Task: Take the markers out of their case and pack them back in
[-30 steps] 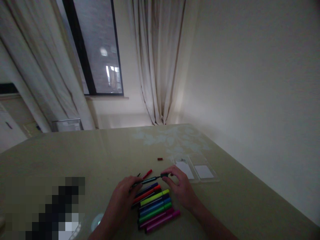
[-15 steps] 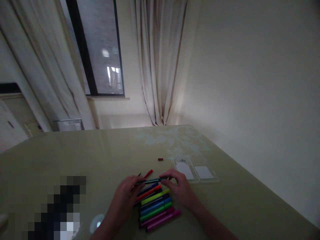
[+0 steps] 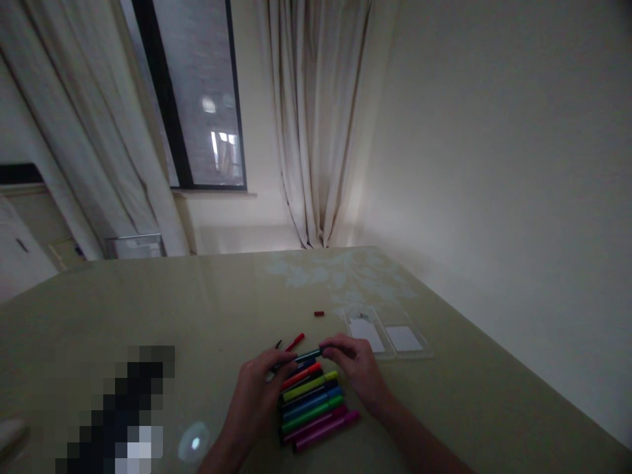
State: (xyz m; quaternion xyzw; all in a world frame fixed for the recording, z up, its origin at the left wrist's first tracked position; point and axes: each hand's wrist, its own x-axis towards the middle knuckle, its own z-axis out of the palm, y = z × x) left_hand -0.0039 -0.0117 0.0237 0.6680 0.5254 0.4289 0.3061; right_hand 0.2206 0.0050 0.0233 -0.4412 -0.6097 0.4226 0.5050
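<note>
Both my hands hold one dark teal marker (image 3: 307, 356) just above a row of markers (image 3: 316, 407) lying side by side on the table. My left hand (image 3: 259, 388) grips the marker's barrel end. My right hand (image 3: 358, 372) pinches its cap end, and the cap looks pushed onto the barrel. The row holds red, yellow-green, blue, green and magenta markers. A red marker (image 3: 295, 342) lies uncapped just beyond my hands, and its small red cap (image 3: 318, 313) sits farther back.
An open clear plastic case (image 3: 388, 339) with white inserts lies to the right of my hands. The olive table (image 3: 197, 309) meets a wall on the right. Curtains and a dark window stand behind it. A blurred dark patch sits at the lower left.
My right hand has brought the dark cap leftward onto the teal marker's tip, closing the gap between cap and barrel. Both hands stayed over the marker row.
</note>
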